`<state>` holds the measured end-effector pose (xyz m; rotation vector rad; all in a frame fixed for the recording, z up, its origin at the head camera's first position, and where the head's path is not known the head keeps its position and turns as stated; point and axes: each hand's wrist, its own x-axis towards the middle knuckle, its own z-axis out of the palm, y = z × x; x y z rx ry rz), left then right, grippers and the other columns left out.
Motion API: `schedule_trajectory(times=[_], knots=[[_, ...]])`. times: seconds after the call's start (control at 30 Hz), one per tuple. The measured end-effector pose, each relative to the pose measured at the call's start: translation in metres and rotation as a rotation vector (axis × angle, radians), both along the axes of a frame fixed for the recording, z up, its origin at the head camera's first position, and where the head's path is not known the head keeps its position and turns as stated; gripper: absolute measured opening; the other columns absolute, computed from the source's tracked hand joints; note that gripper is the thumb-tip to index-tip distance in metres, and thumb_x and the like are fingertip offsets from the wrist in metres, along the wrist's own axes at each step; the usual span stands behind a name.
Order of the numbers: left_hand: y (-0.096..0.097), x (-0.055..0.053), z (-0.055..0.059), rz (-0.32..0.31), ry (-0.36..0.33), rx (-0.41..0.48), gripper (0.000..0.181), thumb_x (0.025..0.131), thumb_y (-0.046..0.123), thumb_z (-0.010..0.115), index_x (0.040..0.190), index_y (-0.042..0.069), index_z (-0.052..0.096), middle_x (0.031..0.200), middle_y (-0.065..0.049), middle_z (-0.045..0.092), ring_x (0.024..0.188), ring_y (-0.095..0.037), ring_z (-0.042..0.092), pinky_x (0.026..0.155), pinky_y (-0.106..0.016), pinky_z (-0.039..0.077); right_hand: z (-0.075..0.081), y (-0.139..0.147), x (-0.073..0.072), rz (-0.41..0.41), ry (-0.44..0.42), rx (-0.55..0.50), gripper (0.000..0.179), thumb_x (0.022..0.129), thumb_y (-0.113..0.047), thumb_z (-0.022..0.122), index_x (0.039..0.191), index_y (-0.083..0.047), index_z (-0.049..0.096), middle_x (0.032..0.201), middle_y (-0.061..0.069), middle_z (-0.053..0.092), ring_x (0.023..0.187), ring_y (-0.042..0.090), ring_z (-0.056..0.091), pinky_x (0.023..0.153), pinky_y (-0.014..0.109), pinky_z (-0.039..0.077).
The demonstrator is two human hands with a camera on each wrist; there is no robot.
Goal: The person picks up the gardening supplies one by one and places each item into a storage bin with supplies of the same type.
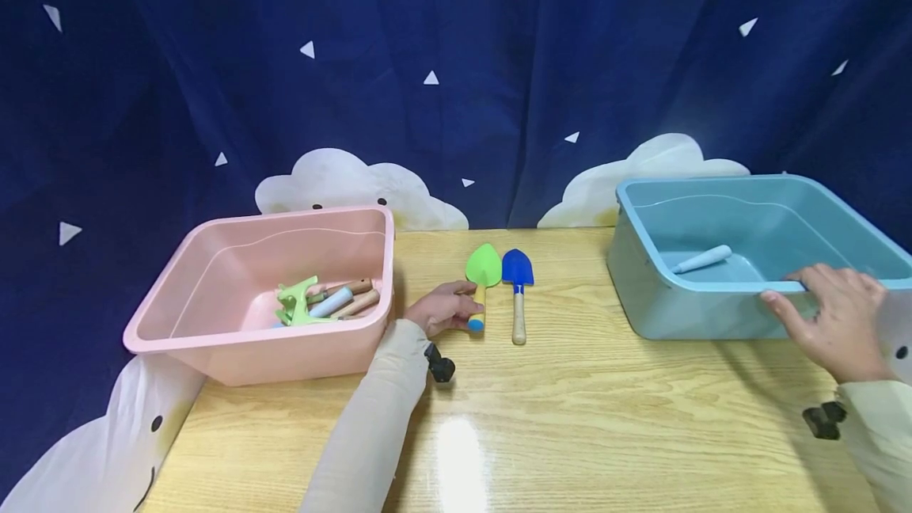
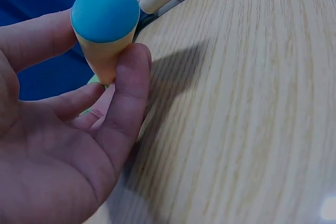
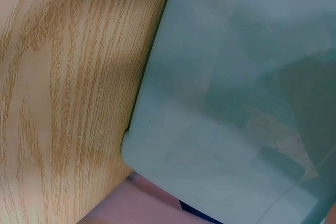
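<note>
My left hand pinches the yellow handle of a green toy shovel lying on the table. The handle's round blue end faces the left wrist camera, with thumb and fingers on either side. Right beside it lies a blue toy shovel with a wooden handle. At the right, my right hand rests over the front rim of a blue bin, its thumb spread outside the wall. Inside that bin lies a tool with a light blue handle. The right wrist view shows mostly the bin's wall.
A pink bin stands at the left beside my left forearm. In it lie a light green plastic piece and several tools with wooden and light blue handles. A dark blue curtain with white shapes hangs behind the wooden table.
</note>
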<state>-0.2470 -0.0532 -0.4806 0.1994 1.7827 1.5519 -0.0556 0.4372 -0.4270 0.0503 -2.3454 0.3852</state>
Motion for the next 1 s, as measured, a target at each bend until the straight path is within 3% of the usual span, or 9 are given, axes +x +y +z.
schedule_trajectory(times=[0.07, 0.23, 0.37, 0.43, 0.47, 0.57, 0.63, 0.7, 1.0], knots=[[0.000, 0.000, 0.001, 0.028, 0.011, 0.003, 0.074, 0.091, 0.006, 0.063, 0.155, 0.004, 0.025, 0.139, -0.016, 0.049, 0.084, -0.012, 0.057, 0.074, -0.026, 0.052, 0.000, 0.000, -0.001, 0.005, 0.004, -0.002, 0.057, 0.092, -0.053, 0.060, 0.092, 0.004, 0.061, 0.089, 0.028, 0.060, 0.085, 0.044, 0.043, 0.096, 0.065, 0.017], [0.005, -0.005, 0.008, 0.149, 0.081, 0.050, 0.073, 0.089, 0.000, 0.065, 0.153, 0.008, 0.031, 0.106, -0.006, 0.052, 0.076, -0.012, 0.057, 0.068, -0.024, 0.051, 0.000, -0.001, -0.002, 0.013, 0.009, -0.014, 0.052, 0.091, -0.048, 0.063, 0.091, 0.004, 0.062, 0.088, 0.027, 0.061, 0.084, 0.042, 0.042, 0.095, 0.064, 0.017], [0.015, -0.007, 0.018, 0.179, 0.116, 0.106, 0.075, 0.087, -0.004, 0.065, 0.153, 0.012, 0.033, 0.113, -0.008, 0.055, 0.084, -0.012, 0.061, 0.072, -0.025, 0.053, -0.001, 0.000, 0.000, 0.001, 0.005, -0.018, 0.048, 0.090, -0.044, 0.065, 0.091, 0.003, 0.062, 0.088, 0.027, 0.061, 0.083, 0.041, 0.042, 0.095, 0.063, 0.018], [0.021, -0.007, 0.024, 0.174, 0.123, 0.127, 0.075, 0.087, -0.005, 0.065, 0.152, 0.014, 0.034, 0.120, -0.011, 0.055, 0.086, -0.013, 0.061, 0.072, -0.026, 0.053, -0.001, 0.000, 0.000, -0.005, 0.009, -0.024, 0.046, 0.089, -0.043, 0.067, 0.090, 0.003, 0.063, 0.087, 0.025, 0.062, 0.083, 0.039, 0.042, 0.095, 0.061, 0.019], [0.024, -0.007, 0.027, 0.169, 0.130, 0.131, 0.074, 0.087, -0.005, 0.065, 0.152, 0.015, 0.035, 0.123, -0.013, 0.055, 0.086, -0.013, 0.061, 0.072, -0.026, 0.053, -0.001, 0.001, 0.000, -0.004, 0.014, -0.032, 0.045, 0.088, -0.042, 0.068, 0.090, 0.003, 0.063, 0.087, 0.023, 0.062, 0.084, 0.031, 0.044, 0.095, 0.060, 0.020], [0.032, -0.007, 0.037, 0.147, 0.143, 0.146, 0.074, 0.087, -0.005, 0.065, 0.151, 0.016, 0.036, 0.131, -0.016, 0.054, 0.087, -0.013, 0.062, 0.073, -0.026, 0.053, -0.001, 0.001, -0.001, 0.008, 0.034, -0.061, 0.045, 0.085, -0.042, 0.072, 0.088, 0.002, 0.064, 0.085, -0.013, 0.061, 0.089, 0.001, 0.042, 0.095, 0.056, 0.020], [0.038, -0.008, 0.046, 0.131, 0.147, 0.153, 0.073, 0.087, -0.005, 0.065, 0.151, 0.016, 0.036, 0.134, -0.016, 0.054, 0.089, -0.014, 0.063, 0.074, -0.027, 0.054, 0.000, 0.001, -0.002, 0.024, 0.052, -0.080, 0.045, 0.083, -0.043, 0.074, 0.085, 0.001, 0.065, 0.090, -0.037, 0.050, 0.093, -0.015, 0.032, 0.095, 0.053, 0.020], [0.043, -0.010, 0.055, 0.107, 0.154, 0.144, 0.074, 0.088, -0.004, 0.065, 0.152, 0.016, 0.036, 0.137, -0.016, 0.055, 0.091, -0.013, 0.063, 0.077, -0.027, 0.054, 0.000, 0.001, -0.002, 0.040, 0.062, -0.093, 0.045, 0.082, -0.043, 0.075, 0.083, 0.001, 0.064, 0.096, -0.050, 0.037, 0.095, -0.022, 0.027, 0.095, 0.049, 0.019], [0.060, -0.021, 0.097, -0.026, 0.178, 0.090, 0.072, 0.088, -0.003, 0.066, 0.151, 0.016, 0.037, 0.139, -0.016, 0.055, 0.097, -0.016, 0.063, 0.082, -0.031, 0.055, 0.002, 0.003, -0.002, 0.028, 0.048, -0.079, 0.033, 0.077, -0.031, 0.079, 0.082, -0.001, 0.066, 0.092, -0.055, 0.038, 0.098, -0.026, 0.029, 0.092, 0.041, 0.021]])
